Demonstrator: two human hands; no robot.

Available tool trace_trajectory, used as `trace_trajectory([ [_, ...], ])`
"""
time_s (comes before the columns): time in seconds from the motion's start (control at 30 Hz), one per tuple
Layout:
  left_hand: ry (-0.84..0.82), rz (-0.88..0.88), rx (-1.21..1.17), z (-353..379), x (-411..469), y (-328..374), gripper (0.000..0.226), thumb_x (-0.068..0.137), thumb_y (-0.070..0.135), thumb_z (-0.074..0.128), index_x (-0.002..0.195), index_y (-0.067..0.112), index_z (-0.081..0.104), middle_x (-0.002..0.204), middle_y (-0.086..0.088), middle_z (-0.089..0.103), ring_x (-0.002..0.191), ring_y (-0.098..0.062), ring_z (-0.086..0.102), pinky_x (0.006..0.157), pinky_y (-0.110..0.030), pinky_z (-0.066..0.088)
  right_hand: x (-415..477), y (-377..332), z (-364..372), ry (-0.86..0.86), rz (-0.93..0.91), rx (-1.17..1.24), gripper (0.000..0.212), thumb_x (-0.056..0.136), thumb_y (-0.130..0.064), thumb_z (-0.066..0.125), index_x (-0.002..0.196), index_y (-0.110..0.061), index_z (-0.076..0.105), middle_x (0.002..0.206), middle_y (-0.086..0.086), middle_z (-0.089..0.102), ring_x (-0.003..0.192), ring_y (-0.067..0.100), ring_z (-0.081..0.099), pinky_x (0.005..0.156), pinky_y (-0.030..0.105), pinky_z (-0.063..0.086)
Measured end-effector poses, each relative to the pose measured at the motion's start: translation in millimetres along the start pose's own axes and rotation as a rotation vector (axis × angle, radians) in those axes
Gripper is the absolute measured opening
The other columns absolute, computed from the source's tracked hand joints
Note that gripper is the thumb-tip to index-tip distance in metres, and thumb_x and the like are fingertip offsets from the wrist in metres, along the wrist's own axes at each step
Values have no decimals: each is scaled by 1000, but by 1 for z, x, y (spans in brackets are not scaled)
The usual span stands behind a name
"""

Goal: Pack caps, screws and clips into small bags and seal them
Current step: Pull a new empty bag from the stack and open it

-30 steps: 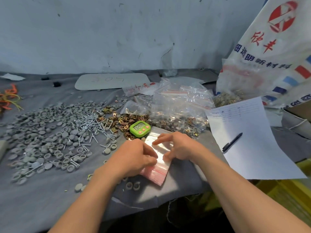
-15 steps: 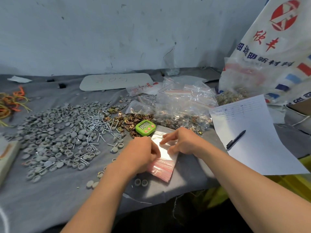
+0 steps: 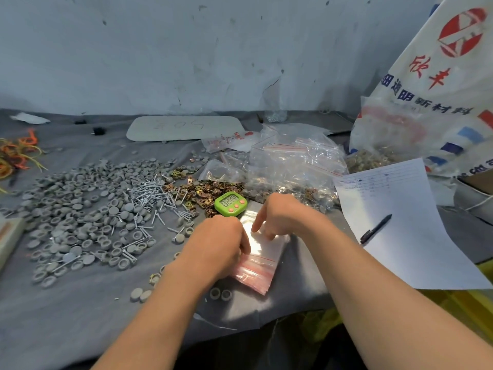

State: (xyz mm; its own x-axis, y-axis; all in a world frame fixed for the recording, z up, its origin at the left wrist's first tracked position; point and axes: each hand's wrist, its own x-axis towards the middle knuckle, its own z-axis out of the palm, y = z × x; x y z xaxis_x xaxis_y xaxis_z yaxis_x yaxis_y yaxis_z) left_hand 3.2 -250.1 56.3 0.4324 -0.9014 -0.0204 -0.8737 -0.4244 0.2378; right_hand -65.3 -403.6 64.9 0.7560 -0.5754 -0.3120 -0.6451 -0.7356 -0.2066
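Note:
A stack of small clear zip bags (image 3: 257, 267) with red seal strips lies on the grey cloth near the front edge. My left hand (image 3: 220, 244) sits curled over the stack's left side, thumb and fingers pinching at the top bag. My right hand (image 3: 282, 216) rests on the far end of the stack, its index fingertip pressing the top bag. Grey caps (image 3: 80, 209) spread across the left. Silver screws (image 3: 154, 194) lie in a loose heap beside them. Brass clips (image 3: 206, 188) sit just behind my hands.
A green timer (image 3: 230, 203) stands right behind the stack. Filled bags (image 3: 296, 166) pile up at the back right, in front of a large printed sack (image 3: 432, 89). A paper sheet (image 3: 400, 236) with a pen (image 3: 376, 228) lies right. Rubber bands (image 3: 16, 156) lie far left.
Both hands have stayed on the bag stack. My right index finger has tipped down onto the top bag, and my left thumb has slid along its edge.

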Motion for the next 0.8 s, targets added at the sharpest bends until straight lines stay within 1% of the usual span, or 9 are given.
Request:
trace_trajectory([
  [0.1, 25, 3, 17, -1, -1, 1, 29, 84, 15, 69, 93, 39, 82, 94, 12, 78, 91, -13, 69, 83, -30, 56, 3, -7, 3, 40, 28, -7, 28, 85, -8, 69, 101, -27, 82, 105, -5, 74, 97, 19, 68, 83, 34, 62],
  [0.13, 31, 9, 15, -1, -1, 0, 25, 85, 21, 71, 94, 41, 81, 94, 14, 78, 91, -11, 69, 82, -29, 55, 4, -10, 4, 55, 51, 19, 24, 85, -9, 68, 102, -21, 81, 106, 0, 75, 97, 20, 68, 85, 36, 62],
  [0.27, 62, -7, -22, 4, 0, -3, 17, 86, 34, 70, 93, 46, 80, 92, 13, 78, 89, -15, 69, 78, -29, 54, 9, -18, 5, 113, 137, 71, 12, 88, -12, 62, 97, -12, 71, 102, 7, 69, 91, 27, 65, 73, 36, 55],
  [0.37, 142, -109, -123, 9, 2, -4, 16, 85, 36, 66, 90, 45, 79, 85, 9, 75, 86, -20, 68, 74, -31, 51, 11, -26, 0, 290, 246, 168, 6, 88, -16, 61, 84, -13, 58, 93, 8, 63, 86, 31, 61, 70, 35, 45],
  [0.5, 451, -287, -324, 10, 4, -7, 14, 93, 40, 63, 87, 36, 75, 71, 17, 67, 69, -13, 62, 64, -29, 45, 12, -28, -11, 627, 333, 499, 16, 90, -20, 60, 85, -16, 74, 84, 2, 71, 84, 28, 67, 79, 38, 54],
  [0.6, 581, -378, -655, 6, 7, -8, 16, 100, 30, 62, 86, 31, 70, 70, 13, 71, 62, -5, 69, 55, -26, 56, 8, -30, -17, 938, 256, 776, 35, 93, -23, 60, 60, -15, 67, 55, -6, 61, 59, 17, 58, 59, 30, 46],
  [0.67, 647, -482, -1005, 0, 11, -8, 15, 98, 15, 66, 90, 27, 69, 69, 8, 74, 60, -3, 72, 48, -15, 52, 3, -35, -18, 1071, 183, 813, 38, 95, -28, 61, 60, -15, 66, 55, -8, 61, 57, 14, 58, 57, 30, 45],
  [0.73, 612, -553, -1416, -9, 13, -12, 17, 94, 1, 66, 98, 17, 71, 74, 4, 78, 67, -7, 75, 54, -17, 55, 0, -45, -17, 1054, 75, 833, 38, 96, -33, 63, 64, -14, 69, 58, -5, 65, 58, 14, 61, 58, 32, 50],
  [0.8, 493, -558, -1663, -15, 14, -18, 18, 93, -5, 66, 101, 9, 74, 80, -4, 79, 70, -12, 76, 58, -21, 58, -1, -57, -10, 909, -67, 868, 41, 96, -35, 66, 61, -12, 66, 54, -2, 62, 52, 15, 55, 56, 37, 50],
])
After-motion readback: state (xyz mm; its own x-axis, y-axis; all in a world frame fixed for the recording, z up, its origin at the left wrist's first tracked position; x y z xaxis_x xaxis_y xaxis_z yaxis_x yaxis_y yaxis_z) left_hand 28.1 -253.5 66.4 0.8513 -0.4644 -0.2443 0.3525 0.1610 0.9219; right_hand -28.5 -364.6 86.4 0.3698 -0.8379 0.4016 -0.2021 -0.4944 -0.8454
